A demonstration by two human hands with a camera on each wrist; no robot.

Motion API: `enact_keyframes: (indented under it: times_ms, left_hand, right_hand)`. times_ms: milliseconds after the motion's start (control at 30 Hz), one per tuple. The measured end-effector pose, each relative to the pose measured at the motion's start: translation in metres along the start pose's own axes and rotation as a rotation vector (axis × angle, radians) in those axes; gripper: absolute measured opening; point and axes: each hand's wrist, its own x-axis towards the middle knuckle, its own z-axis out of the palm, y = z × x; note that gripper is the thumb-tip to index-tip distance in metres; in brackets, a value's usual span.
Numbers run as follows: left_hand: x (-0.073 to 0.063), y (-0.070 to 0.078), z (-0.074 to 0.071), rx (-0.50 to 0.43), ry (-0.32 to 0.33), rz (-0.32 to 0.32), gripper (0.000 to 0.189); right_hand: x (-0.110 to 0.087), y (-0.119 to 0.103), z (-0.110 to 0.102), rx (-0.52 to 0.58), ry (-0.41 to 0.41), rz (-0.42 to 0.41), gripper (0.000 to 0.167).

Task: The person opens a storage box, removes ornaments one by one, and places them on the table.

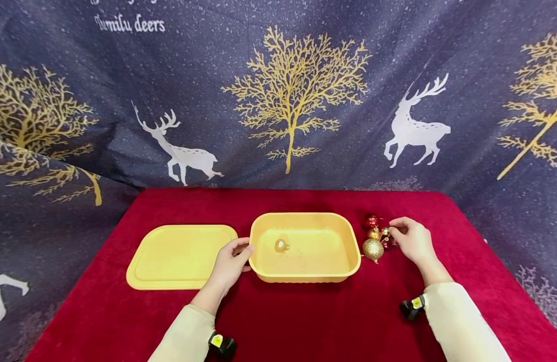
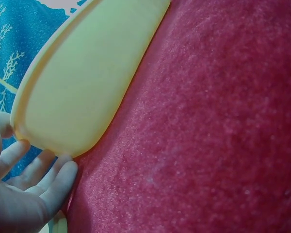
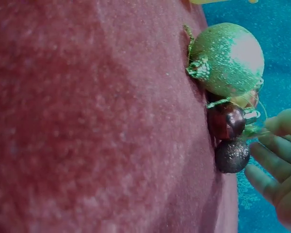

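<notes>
A yellow plastic storage box (image 1: 305, 274) stands at mid-table with one gold bauble (image 1: 280, 245) inside. My left hand (image 1: 230, 261) grips its left end, thumb at the rim and fingertips against the outer wall (image 2: 63, 131). Right of the box lies a cluster of Christmas baubles: a large glittery gold one (image 1: 373, 249), a red one (image 1: 372, 220), an orange-gold one (image 1: 374, 233) and small dark red ones (image 3: 226, 121). At the cluster's right side my right hand (image 1: 411, 240) pinches a small gold bauble (image 1: 385, 232) between thumb and forefinger; its fingers partly hide it in the right wrist view.
A flat yellow lid (image 1: 183, 256) lies left of the box, beside my left hand. Red velvet cloth (image 1: 305, 322) covers the table. Behind it hangs a dark blue curtain (image 1: 206, 100) printed with deer and trees.
</notes>
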Motion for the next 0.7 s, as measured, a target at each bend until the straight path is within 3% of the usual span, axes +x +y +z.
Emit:
enact_keyframes:
  times_ms: [167, 700]
  left_hand:
    - [-0.001, 0.001, 0.001, 0.007, -0.003, -0.001, 0.035]
    - [-0.001, 0.001, -0.001, 0.007, -0.015, -0.001, 0.039]
  right_hand:
    - [0.001, -0.001, 0.003, -0.081, 0.006, -0.026, 0.014]
    - [-0.002, -0.016, 0.000, -0.092, 0.061, -0.079, 0.019]
